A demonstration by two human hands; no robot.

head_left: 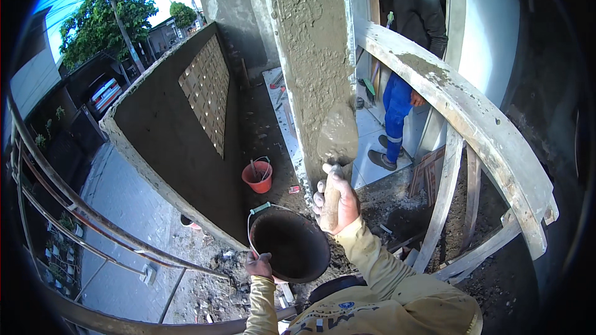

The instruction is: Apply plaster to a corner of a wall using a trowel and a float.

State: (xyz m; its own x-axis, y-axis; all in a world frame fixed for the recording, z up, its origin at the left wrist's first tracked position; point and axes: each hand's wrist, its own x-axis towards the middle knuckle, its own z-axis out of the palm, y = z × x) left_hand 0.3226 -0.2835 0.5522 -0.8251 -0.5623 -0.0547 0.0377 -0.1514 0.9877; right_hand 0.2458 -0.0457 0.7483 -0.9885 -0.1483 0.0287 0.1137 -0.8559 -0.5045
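My right hand is closed around the wooden handle of a trowel. The mortar-coated blade points up and lies over the lower face of a column covered in rough wet mortar. I cannot tell whether the blade presses on it. Below and to the left, my left hand grips a dark bucket at its left side, by the rim or handle. The bucket's mouth faces me, tilted, and its inside is too dark to show any contents.
A long plank on wooden legs curves along the right. Behind it stands a person in blue trousers. A red bucket sits on the ground beside a low wall. Metal rails run along the left.
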